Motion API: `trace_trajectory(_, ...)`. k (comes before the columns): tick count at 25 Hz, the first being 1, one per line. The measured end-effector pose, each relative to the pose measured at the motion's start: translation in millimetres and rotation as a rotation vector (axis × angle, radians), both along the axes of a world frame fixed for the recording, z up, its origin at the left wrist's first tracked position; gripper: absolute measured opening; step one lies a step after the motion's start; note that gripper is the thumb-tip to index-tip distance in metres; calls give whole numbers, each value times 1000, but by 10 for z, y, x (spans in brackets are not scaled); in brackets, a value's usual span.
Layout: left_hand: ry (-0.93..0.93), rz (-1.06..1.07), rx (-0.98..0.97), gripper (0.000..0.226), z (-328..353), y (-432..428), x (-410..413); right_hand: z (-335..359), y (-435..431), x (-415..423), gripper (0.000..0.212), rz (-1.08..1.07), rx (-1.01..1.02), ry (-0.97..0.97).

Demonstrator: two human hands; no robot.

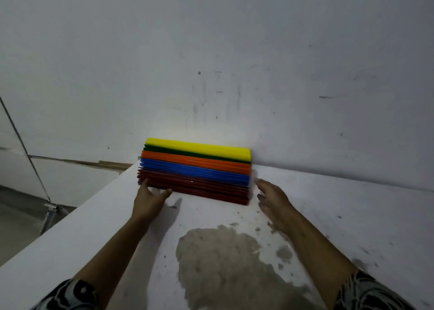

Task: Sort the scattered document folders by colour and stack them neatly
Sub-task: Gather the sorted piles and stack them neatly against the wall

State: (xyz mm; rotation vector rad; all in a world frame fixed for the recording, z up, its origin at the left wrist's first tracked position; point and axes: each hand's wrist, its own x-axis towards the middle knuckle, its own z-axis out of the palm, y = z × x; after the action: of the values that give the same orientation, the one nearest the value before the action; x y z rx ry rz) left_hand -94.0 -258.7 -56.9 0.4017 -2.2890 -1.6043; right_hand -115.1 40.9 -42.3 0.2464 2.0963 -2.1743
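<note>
One stack of document folders [196, 171] stands against the wall at the back of the white table [352, 215]. Its colour bands run, from top to bottom, yellow [199, 148], green [187, 154], orange [195, 162], blue [195, 172] and dark red [202, 188]. My left hand [149, 198] touches the stack's lower left corner with fingers spread and straight. My right hand [272, 198] hovers open just right of the stack's right end, not touching it.
The table's left edge runs diagonally from the stack down to the lower left. A large worn grey patch [223, 258] marks the tabletop in front of me. A metal stand [52, 212] stands on the floor to the left. The scuffed wall [211, 74] rises directly behind the stack.
</note>
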Motion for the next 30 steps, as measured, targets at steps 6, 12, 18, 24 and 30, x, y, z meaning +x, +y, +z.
trace_trajectory(6,-55,-300,153,60,414,981,509,520,794,1021,40,-40,71,53)
trace_trajectory(12,-109,-638,283,48,558,2562,1045,653,1956,2067,54,-184,188,114)
trace_trajectory(18,-353,-968,252,50,437,3889,1668,421,3115,2980,38,-501,605,137)
trace_trajectory(24,-554,-1177,180,38,261,4868,2058,-127,4115,3707,53,-711,1015,-246)
trace_trajectory(30,-614,-1154,225,62,52,5799,2538,-489,4615,4098,92,-777,1113,-619)
